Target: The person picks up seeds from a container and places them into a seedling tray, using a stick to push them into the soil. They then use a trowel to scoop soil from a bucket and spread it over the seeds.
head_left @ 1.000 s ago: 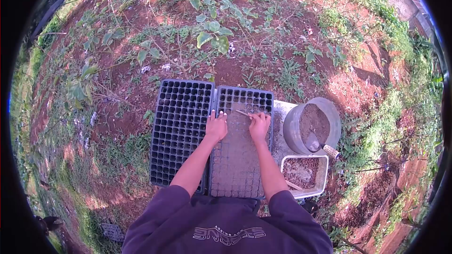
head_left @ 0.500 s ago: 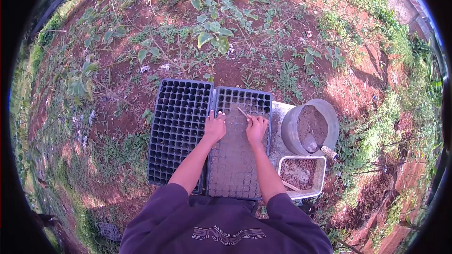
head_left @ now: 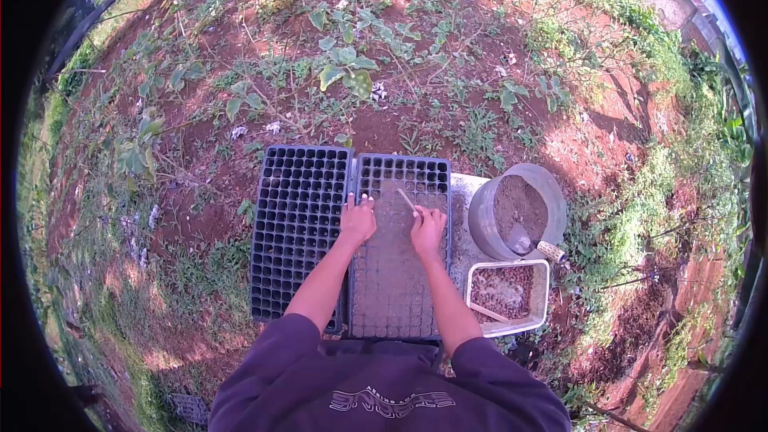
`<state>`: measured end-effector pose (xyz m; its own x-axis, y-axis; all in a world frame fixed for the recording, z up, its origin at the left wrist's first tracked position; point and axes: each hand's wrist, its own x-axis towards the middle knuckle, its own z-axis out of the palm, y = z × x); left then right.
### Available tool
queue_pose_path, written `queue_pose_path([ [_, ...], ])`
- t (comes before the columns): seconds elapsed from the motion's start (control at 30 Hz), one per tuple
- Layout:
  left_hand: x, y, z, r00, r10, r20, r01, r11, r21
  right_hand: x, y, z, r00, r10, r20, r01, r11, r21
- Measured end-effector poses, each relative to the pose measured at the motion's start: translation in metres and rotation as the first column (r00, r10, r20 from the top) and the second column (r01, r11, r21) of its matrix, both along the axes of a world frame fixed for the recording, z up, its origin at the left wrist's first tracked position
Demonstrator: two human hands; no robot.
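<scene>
My right hand (head_left: 429, 228) pinches a short, flat wooden stick (head_left: 406, 199), held at a slant over the soil-covered seedling tray (head_left: 443, 248). Soil hides most of this tray's cells, while the cells in its far rows show as dark hollows. Resting on the tray's left edge, my left hand (head_left: 358, 221) lies with its fingers stretched forward and apart. Just left of it is a second black seedling tray (head_left: 300, 224), whose cells look unfilled.
At right stands a round tub (head_left: 482, 224) of soil with a scoop (head_left: 550, 251) in it. Nearer me, a white rectangular container (head_left: 546, 296) holds brownish seeds or beans and another flat stick (head_left: 489, 312). Leafy plants (head_left: 348, 68) grow in the red ground beyond.
The view has shifted slightly, so the trays and tub sit further left. The stick in my right hand now stands at a steeper slant. My left hand stays at the tray's edge.
</scene>
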<state>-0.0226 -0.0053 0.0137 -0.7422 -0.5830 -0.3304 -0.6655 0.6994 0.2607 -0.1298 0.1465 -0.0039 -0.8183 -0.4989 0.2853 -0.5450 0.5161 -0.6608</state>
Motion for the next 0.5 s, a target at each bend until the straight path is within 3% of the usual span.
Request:
queue_pose_path([
  [0.07,0.004,0.005,0.001,1.000,-0.006,-0.017,0.006,1.000,-0.008,0.008,0.014,0.010,1.000,-0.002,0.027,0.001,1.000,0.002],
  [0.17,0.011,0.016,0.007,0.953,0.069,-0.296,-0.085,0.996,-0.039,0.019,0.037,0.024,1.000,0.025,-0.004,-0.025,0.999,-0.027],
  [0.2,0.015,0.022,0.009,0.953,0.055,-0.298,-0.068,0.997,-0.035,0.022,0.046,0.029,0.999,0.044,-0.014,-0.044,0.999,-0.030],
  [0.27,0.023,0.036,0.008,0.757,-0.046,-0.652,0.036,0.999,-0.029,0.025,0.067,0.031,0.999,0.047,-0.025,-0.048,0.999,-0.024],
  [0.3,0.026,0.046,0.007,0.677,-0.061,-0.733,0.074,0.997,-0.014,0.025,0.076,0.033,0.999,0.041,-0.030,-0.042,0.999,-0.010],
  [0.5,0.029,0.124,0.018,0.676,0.161,-0.719,0.087,0.952,0.294,0.019,0.128,0.032,0.998,0.045,-0.054,-0.044,0.999,0.016],
])
